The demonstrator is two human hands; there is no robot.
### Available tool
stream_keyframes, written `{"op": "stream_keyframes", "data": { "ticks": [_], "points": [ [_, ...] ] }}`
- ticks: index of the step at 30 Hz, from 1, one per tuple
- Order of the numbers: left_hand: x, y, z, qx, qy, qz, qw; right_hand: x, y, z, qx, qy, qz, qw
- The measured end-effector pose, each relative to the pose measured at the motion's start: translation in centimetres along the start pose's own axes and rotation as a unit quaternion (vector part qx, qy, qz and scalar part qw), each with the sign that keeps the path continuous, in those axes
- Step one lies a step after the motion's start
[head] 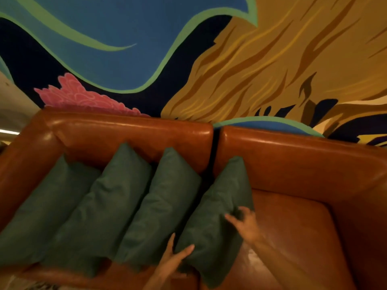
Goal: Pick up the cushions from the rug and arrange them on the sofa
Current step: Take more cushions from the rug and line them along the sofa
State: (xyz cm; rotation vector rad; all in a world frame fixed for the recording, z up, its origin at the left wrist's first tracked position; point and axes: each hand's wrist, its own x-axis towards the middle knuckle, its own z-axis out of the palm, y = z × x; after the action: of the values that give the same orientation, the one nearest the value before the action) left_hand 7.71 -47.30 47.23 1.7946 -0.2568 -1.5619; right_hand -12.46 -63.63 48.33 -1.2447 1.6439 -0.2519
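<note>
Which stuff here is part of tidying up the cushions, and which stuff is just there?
Part of the job: four green cushions in a row on the brown sofa; the left hand and right hand, both touching the rightmost cushion.

Just there: the painted wall behind the sofa.

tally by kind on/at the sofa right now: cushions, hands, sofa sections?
Green cushions: 4 (far left, second, third, rightmost)
Hands: 2 (left hand, right hand), both on the rightmost cushion
Brown leather sofa sections: 2 (left, right)
Total: 8
</note>
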Motion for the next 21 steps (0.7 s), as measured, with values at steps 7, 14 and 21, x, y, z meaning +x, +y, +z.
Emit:
{"op": "stream_keyframes", "data": {
  "ticks": [7, 14, 21],
  "points": [
    [1.5, -2.2, -0.3, 0.079, -0.161, 0.093, 0.979, 3.2, -0.9, 1.4, 0.073, -0.027, 0.232, 0.97],
    [2.1, -2.6, 0.2, 0.085, -0.176, 0.085, 0.977, 2.1, -1.8, -0.4, -0.056, 0.054, 0.091, 0.993],
    [4.4, -3.3, 0.5, 0.052, -0.056, -0.031, 0.997, 2.0, -4.3, -0.8, 0.004, -0.053, 0.077, 0.996]
  ]
}}
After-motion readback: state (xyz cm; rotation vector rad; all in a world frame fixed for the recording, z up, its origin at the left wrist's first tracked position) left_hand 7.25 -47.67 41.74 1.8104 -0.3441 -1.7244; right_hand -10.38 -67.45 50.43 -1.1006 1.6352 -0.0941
